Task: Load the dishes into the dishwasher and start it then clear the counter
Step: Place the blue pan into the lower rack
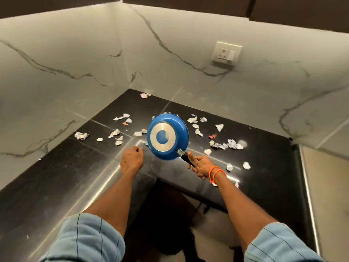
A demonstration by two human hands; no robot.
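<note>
R hand grips handle of blue pan — held tilted over tabletop, underside up. L hand loosely curled, empty. Step: prob clearing paper scraps; next — sweep w/ L hand into pan.

A white electrical socket plate is seen mounted on the grey-veined marble wall at a kitchen corner. Dark overhead cabinets are glimpsed along the top edge, and a pale tiled floor is visible below the bench's inner corner.
</note>
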